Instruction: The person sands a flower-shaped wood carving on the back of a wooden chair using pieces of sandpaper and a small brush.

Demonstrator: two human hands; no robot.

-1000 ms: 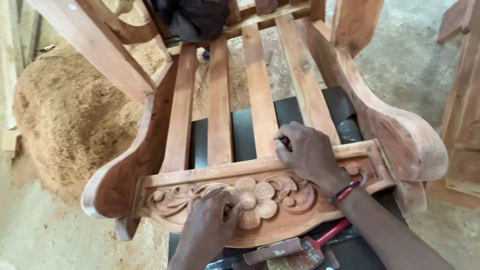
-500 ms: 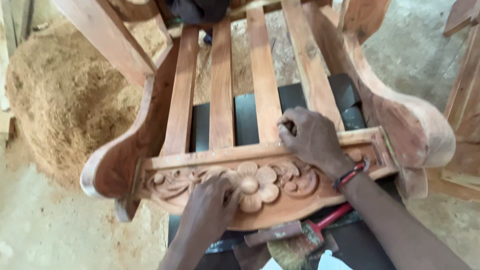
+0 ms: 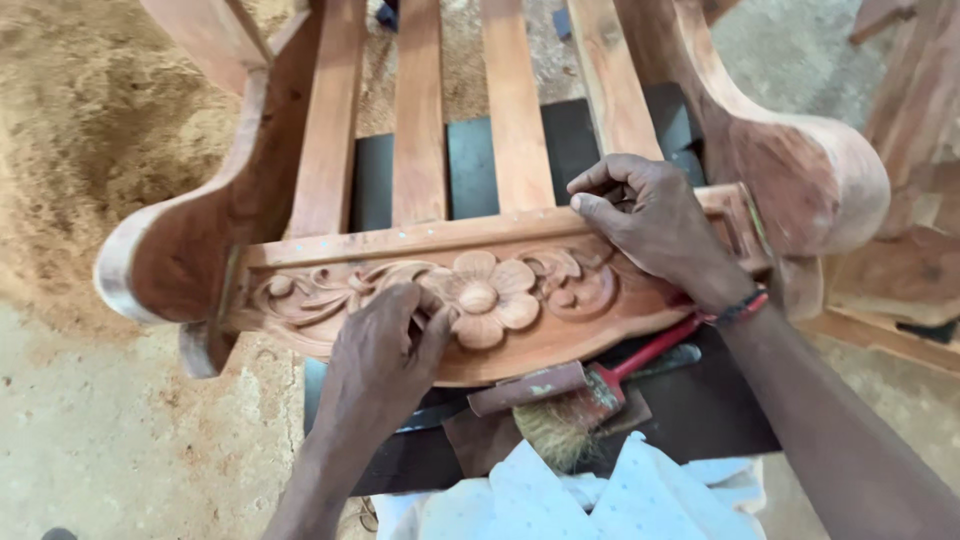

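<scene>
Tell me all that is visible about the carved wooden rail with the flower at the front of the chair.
The reddish-brown carved wooden front rail spans the chair frame between two curved arms, lying nearly level. A round flower with petals sits at its middle, with leafy scrolls on both sides; the lower edge curves. It looks unfinished, bare wood. The left hand presses on the carving beside the flower, and the right hand rests on its top edge.

Brush (image 3: 575, 410) bristles perhaps partly under the carved rail (image 3: 520, 345).

Flower-carved wooden chair rail (image 3: 500, 300) lies face-up.
</scene>
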